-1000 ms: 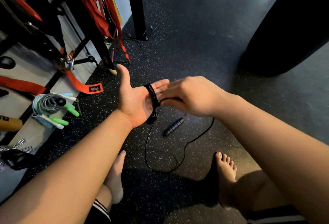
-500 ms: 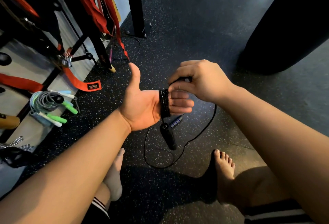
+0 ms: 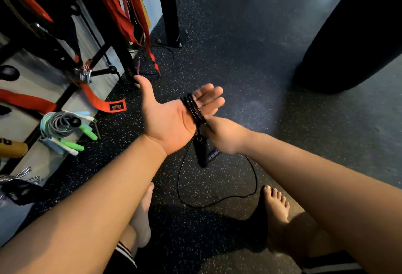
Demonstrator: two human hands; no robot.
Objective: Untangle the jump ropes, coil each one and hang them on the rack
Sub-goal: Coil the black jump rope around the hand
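Speckled rubber floor (image 3: 239, 67) spreads dark and grainy beneath bare feet. Palm up, the left hand (image 3: 171, 119) keeps its grip wide, fingers straight, with the thin black jump rope (image 3: 192, 108) wound in tight glossy turns round them. Just under those fingers the right hand (image 3: 221, 136) has its grip pinched on the cord beside the coil. One cylindrical black handle (image 3: 201, 151) dangles below, and slack cord loops on the floor.
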